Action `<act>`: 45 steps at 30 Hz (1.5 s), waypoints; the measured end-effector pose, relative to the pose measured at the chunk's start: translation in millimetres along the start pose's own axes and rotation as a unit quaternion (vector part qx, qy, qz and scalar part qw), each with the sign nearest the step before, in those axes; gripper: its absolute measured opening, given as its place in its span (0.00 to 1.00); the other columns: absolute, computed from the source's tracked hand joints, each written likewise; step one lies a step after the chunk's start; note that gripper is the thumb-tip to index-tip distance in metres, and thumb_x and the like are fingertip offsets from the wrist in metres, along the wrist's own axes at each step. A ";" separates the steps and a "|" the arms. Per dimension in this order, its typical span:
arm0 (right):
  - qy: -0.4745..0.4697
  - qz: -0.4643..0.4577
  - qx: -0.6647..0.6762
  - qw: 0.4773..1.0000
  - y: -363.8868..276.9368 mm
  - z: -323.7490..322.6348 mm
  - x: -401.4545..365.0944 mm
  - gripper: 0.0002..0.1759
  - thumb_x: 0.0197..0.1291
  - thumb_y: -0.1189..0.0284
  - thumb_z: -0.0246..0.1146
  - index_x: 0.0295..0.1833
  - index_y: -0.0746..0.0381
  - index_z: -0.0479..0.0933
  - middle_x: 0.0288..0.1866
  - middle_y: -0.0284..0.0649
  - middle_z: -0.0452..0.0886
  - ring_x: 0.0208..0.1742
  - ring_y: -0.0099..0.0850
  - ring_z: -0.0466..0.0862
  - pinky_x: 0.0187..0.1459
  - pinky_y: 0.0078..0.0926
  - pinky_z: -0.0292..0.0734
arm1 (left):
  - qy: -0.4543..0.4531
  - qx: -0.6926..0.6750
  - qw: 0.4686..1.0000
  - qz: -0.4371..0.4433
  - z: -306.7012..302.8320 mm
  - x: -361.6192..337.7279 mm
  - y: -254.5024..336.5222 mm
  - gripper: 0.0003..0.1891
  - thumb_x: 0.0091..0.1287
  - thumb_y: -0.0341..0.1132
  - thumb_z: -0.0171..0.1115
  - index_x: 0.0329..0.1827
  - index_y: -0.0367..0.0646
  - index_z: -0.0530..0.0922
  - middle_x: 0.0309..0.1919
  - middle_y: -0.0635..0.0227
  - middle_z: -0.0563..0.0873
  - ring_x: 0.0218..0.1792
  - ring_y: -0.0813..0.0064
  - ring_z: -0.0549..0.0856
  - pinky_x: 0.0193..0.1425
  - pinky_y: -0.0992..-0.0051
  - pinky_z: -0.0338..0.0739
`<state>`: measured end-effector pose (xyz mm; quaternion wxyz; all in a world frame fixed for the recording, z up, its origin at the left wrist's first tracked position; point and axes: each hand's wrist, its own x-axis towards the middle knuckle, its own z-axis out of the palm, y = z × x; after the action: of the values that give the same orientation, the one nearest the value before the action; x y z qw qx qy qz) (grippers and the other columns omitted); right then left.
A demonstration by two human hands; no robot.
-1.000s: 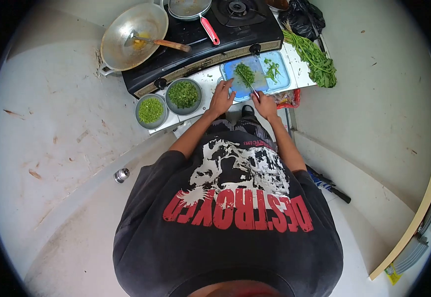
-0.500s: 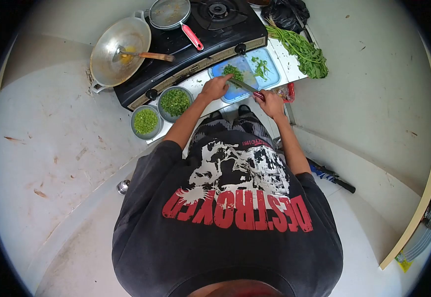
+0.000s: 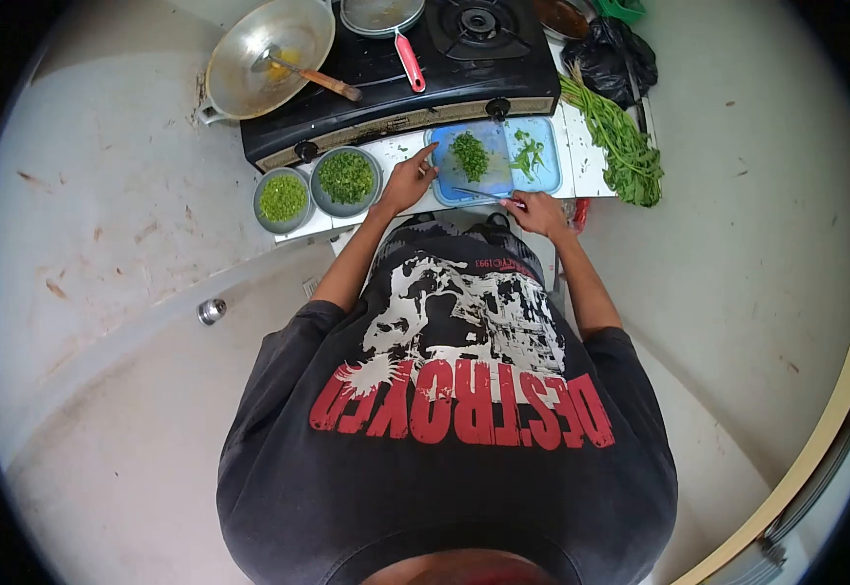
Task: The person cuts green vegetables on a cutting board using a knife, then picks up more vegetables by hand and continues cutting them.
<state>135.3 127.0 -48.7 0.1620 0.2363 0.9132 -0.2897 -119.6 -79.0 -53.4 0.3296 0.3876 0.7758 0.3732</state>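
My right hand (image 3: 539, 213) is closed round the handle of a knife (image 3: 483, 196), whose blade points left over the near edge of a blue cutting board (image 3: 546, 182). Chopped green leaves (image 3: 469, 156) form a pile on the board's left half, apart from the blade. A few loose leaves (image 3: 527, 156) lie on its right half. At the board's left edge is my left hand (image 3: 411, 182), fingers stretched out and holding nothing. Left of that hand stand two grey bowls, one with chopped dark greens (image 3: 346, 177), the other with lighter chopped greens (image 3: 283, 198).
Behind the board is a black gas stove (image 3: 386, 68), bearing a wok (image 3: 249, 83) with a wooden-handled ladle (image 3: 325, 82) and a red-handled strainer (image 3: 409, 63). A bunch of leafy greens (image 3: 630, 161) and a black plastic bag (image 3: 610, 63) lie at the right.
My left hand has moved left off the chopped pile, its fingers now extended. The knife has drawn back from the pile toward the board's near edge. The view has shifted slightly.
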 end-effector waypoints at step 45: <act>0.301 0.197 0.328 0.874 78.1 12.7 -3.8 0.24 0.69 0.53 0.67 0.35 0.67 0.80 0.20 0.36 0.70 0.25 0.26 0.67 0.31 0.34 0.67 | -0.113 -0.149 0.977 -0.107 113.0 123.6 52.2 0.18 0.63 0.27 0.70 0.56 0.34 0.82 0.40 0.59 0.91 0.43 0.71 0.90 0.49 0.71 0.84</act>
<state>181.5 174.3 -92.3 -0.1534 0.5268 0.7049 -0.4496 -70.2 84.3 -94.2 0.5073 0.2889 0.7061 0.4008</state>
